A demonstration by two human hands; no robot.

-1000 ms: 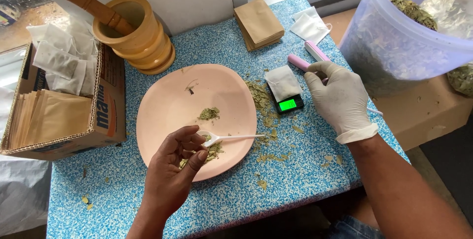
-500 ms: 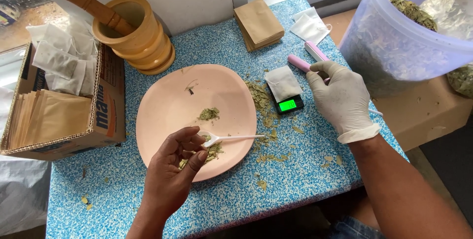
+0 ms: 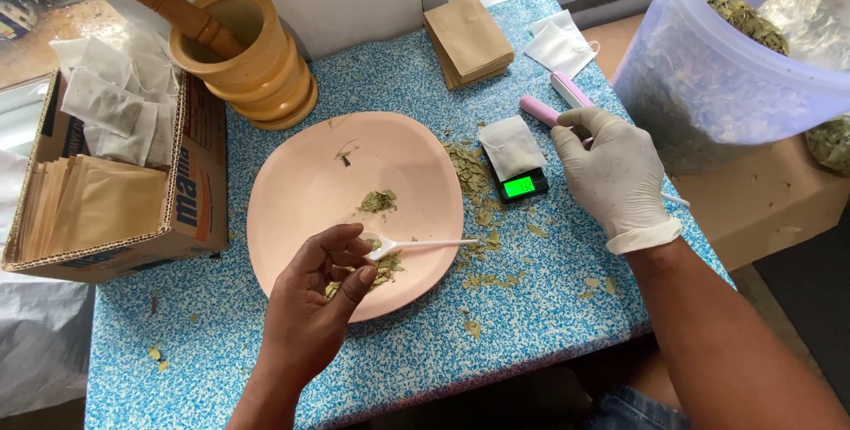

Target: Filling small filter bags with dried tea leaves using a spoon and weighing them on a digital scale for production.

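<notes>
Far left: cardboard box (image 3: 190,209) of paper sachets, wooden mortar (image 3: 252,62) above it. Lower centre: bare left hand (image 3: 310,310) over the pink plate (image 3: 301,182), fingers pinched on the bowl end of a white plastic spoon (image 3: 425,243) among dried leaves (image 3: 379,201). Right of centre: small scale (image 3: 521,184) bearing a white sachet (image 3: 511,146). Further right: gloved right hand (image 3: 615,173), fingers curled onto a pink tool (image 3: 542,111) on the counter (image 3: 531,306). Unchanged from a second ago.
</notes>
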